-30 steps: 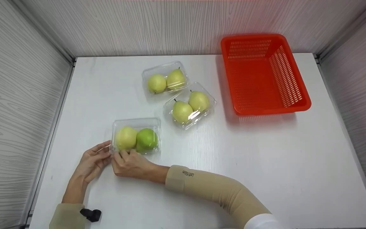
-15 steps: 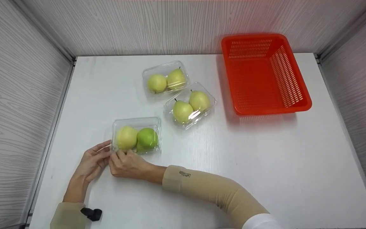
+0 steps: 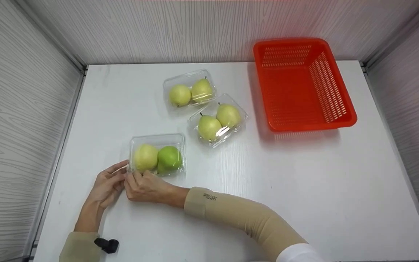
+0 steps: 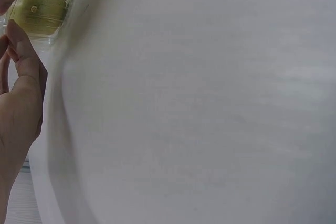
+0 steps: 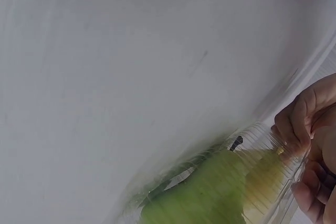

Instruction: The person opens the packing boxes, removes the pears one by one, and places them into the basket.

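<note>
A clear plastic clamshell box (image 3: 158, 139) lies at the left of the table, its lid down over a yellow pear (image 3: 146, 157) and a greener pear (image 3: 170, 158). At its front-left corner my right hand (image 3: 147, 186) pinches the rim with curled fingers. My left hand (image 3: 106, 186) holds the same corner from the left between thumb and fingers; the fingertips are partly hidden behind the right hand. In the right wrist view, the fingers (image 5: 299, 114) press at the ribbed edge of the box, close to the pears. The left wrist view catches only one corner of the box (image 4: 52, 38).
Two more clear boxes with yellow pears, one farther back (image 3: 184, 78) and one nearer (image 3: 236, 105), lie close together behind and to the right. A red perforated basket (image 3: 313, 128) stands at the back right. Grained panels enclose the back and sides.
The box has shifted very slightly to the right. My right hand has slid a little left along its front edge toward the corner; the left hand stays at the corner.
</note>
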A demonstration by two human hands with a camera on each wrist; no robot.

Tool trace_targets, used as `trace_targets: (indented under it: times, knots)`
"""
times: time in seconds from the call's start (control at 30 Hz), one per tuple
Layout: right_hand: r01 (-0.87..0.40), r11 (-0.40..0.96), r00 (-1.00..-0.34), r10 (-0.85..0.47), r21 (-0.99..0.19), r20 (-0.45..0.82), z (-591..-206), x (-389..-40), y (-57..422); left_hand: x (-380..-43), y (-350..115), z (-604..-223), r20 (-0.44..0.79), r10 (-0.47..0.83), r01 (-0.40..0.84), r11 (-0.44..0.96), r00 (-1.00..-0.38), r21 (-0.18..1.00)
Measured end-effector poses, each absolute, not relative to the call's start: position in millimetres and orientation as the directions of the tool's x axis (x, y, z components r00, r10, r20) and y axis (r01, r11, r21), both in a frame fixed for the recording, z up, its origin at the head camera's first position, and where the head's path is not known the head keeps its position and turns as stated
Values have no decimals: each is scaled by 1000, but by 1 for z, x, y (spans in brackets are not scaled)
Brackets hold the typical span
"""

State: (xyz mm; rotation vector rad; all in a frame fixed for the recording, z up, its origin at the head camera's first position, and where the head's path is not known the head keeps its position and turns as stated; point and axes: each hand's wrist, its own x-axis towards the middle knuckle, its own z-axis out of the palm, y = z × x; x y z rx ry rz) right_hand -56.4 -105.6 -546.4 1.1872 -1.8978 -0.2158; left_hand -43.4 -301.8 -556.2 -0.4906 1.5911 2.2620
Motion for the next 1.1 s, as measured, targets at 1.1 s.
trace_targets:
  times: [1.1]
  knots:
    - [-663, 494, -117, -811, 563, 573, -538, -72, -94, -43, -298, -561, -449, 44, -438, -322, -892, 839]
